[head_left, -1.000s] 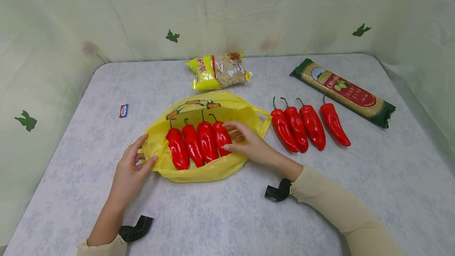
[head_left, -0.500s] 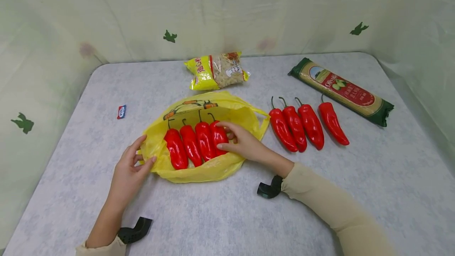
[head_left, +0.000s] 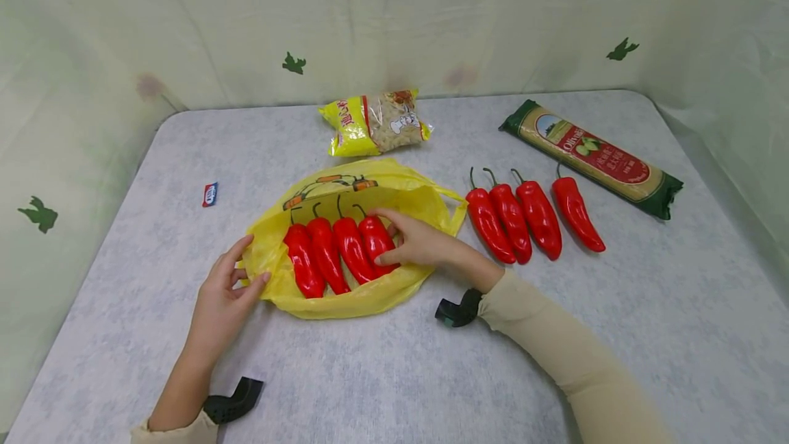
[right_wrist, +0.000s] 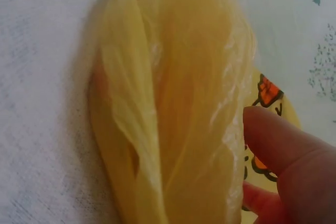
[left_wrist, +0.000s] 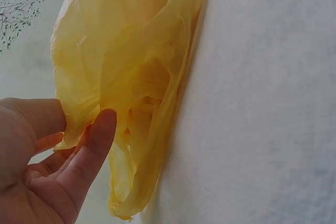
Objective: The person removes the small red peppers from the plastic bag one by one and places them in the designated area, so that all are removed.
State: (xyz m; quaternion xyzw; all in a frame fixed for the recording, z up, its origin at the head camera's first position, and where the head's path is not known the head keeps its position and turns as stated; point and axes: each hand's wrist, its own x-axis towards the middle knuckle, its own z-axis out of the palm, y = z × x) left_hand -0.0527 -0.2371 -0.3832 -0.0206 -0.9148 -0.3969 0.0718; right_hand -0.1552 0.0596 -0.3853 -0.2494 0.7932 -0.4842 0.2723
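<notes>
A yellow plastic bag (head_left: pixel 357 303) lies with its mouth spread wide in the head view. Several glossy red chili peppers rest side by side inside it, stems pointing away. My left hand (head_left: pixel 231 297) holds the bag's left edge between thumb and fingers; in the left wrist view the thumb (left_wrist: pixel 102 132) lies against the thin plastic. My right hand (head_left: pixel 419 242) reaches into the bag from the right, gripping the rightmost chili pepper (head_left: pixel 374 238) with its thumb near the lower part and fingers near the top. In the right wrist view, the bag wall hides the peppers.
Several more red chili peppers (head_left: pixel 541 218) lie in a row right of the bag. Behind them is a long spaghetti packet (head_left: pixel 592 156) with green ends. A yellow-and-clear food packet (head_left: pixel 379 123) lies behind the bag, and a small blue-and-red wrapper (head_left: pixel 210 194) at the left.
My right hand has moved slightly left, onto the rightmost pepper in the bag. The bagged peppers have shifted a little left, stem ends most. My left hand keeps its place.
</notes>
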